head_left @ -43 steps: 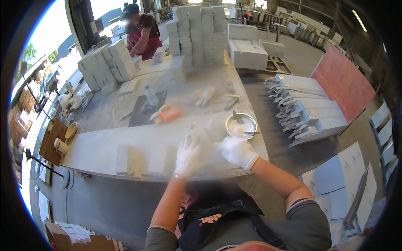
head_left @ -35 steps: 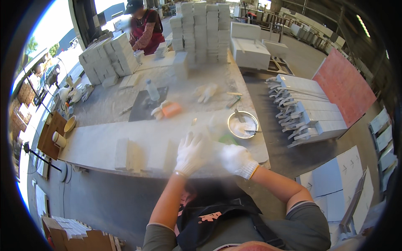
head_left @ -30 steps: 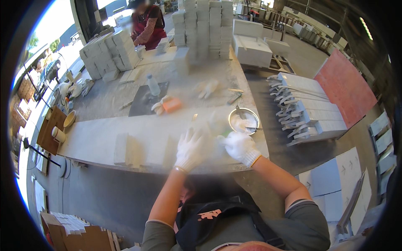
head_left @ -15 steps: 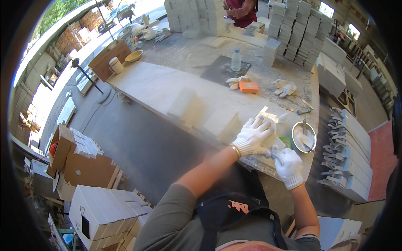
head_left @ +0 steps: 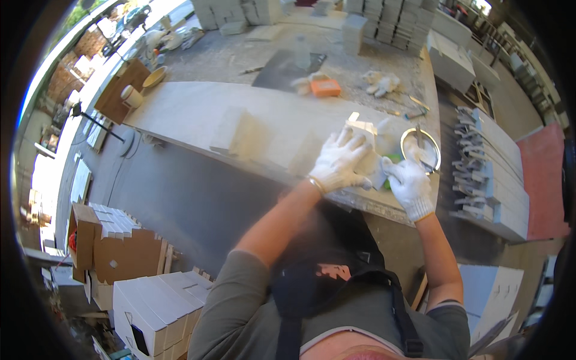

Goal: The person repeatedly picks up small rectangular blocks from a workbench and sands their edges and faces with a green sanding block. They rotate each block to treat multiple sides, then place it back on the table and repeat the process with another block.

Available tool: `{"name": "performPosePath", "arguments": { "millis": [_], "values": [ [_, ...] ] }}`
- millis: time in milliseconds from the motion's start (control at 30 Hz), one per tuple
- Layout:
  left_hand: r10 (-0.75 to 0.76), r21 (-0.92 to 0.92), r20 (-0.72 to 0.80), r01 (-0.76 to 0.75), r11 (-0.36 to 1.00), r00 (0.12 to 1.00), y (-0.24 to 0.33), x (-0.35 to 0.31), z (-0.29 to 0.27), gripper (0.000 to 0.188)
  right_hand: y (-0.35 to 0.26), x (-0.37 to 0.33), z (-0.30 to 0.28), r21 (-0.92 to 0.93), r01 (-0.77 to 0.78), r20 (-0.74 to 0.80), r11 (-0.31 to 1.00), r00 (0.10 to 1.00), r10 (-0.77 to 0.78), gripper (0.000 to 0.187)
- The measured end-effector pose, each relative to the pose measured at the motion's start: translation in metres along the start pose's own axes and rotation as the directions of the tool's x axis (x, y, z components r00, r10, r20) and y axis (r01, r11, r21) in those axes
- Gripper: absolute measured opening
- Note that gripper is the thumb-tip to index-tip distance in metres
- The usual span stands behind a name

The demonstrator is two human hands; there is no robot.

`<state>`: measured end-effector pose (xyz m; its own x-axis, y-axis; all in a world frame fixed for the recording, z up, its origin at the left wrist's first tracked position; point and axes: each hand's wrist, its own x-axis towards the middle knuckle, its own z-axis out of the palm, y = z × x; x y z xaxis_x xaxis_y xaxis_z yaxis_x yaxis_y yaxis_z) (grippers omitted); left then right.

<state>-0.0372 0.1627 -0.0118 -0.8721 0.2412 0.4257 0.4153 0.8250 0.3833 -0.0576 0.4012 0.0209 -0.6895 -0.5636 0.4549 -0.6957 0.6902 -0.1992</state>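
Note:
My left hand [head_left: 342, 159], in a white knit glove, lies with spread fingers on a pale, flat-faced piece [head_left: 366, 127] near the table's front edge. Beside it my right hand [head_left: 411, 186], gloved the same way, has its fingers curled; whatever they hold is hidden. A bit of something green [head_left: 393, 159] shows by its thumb. Just beyond that hand stands a round metal bowl [head_left: 438, 157] with whitish matter and a dark-handled tool in it, its near rim partly covered by the glove.
On the dusty table [head_left: 192, 108] are an orange box [head_left: 326, 88], spare gloves [head_left: 381, 83], a hazy bottle [head_left: 302, 54] and a blurred pale block [head_left: 231, 132]. Stacked grey blocks [head_left: 396, 27] rise at the back. White cartons [head_left: 156, 306] stand at lower left.
The whole view has shifted, and the table sits higher in it. My right hand has moved closer to the metal bowl. My left hand stays on the pale piece.

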Motion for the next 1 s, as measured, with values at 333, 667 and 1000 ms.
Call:
{"name": "performPosePath", "arguments": {
  "millis": [333,667,1000],
  "values": [
    [-0.094,0.071,0.199,0.082,0.994,0.976,0.010,0.008,-0.011,0.092,0.025,0.007,-0.029,0.311,-0.048,-0.076,0.949,0.994,0.076,0.023],
    [-0.087,0.072,0.160,0.076,0.994,0.983,0.006,0.005,-0.003,0.092,0.021,-0.002,0.001,0.190,0.042,-0.077,0.981,0.997,-0.028,0.023],
    [-0.092,0.069,0.177,0.081,0.994,0.980,0.008,0.007,-0.007,0.093,0.022,0.002,0.003,-0.021,0.069,-0.002,0.997,0.998,-0.069,0.017]
  ]
}}
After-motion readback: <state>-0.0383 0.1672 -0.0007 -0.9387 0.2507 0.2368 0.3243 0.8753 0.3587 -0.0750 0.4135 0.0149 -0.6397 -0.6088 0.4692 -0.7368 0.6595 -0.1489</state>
